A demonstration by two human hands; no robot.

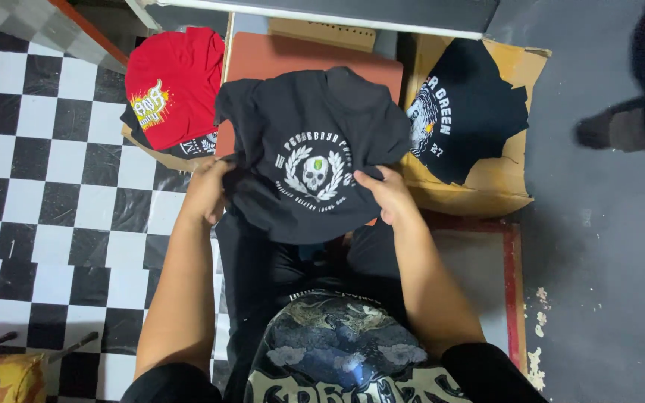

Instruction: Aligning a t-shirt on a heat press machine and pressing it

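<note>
A black T-shirt [300, 127] with a white skull-and-wreath print is held up in front of me over a reddish-brown flat platen [292, 56]. My left hand [207, 190] grips its left edge. My right hand [388, 195] pinches its lower right edge beside the print. The shirt's lower part hangs down toward my lap and covers most of the platen.
A red printed shirt [169, 82] lies on a stack to the left. Black printed shirts [468, 108] sit on a cardboard box [516, 160] to the right. Checkered floor [39, 186] is on the left, grey floor [606, 261] on the right. A person's dark foot [628, 127] is at the far right.
</note>
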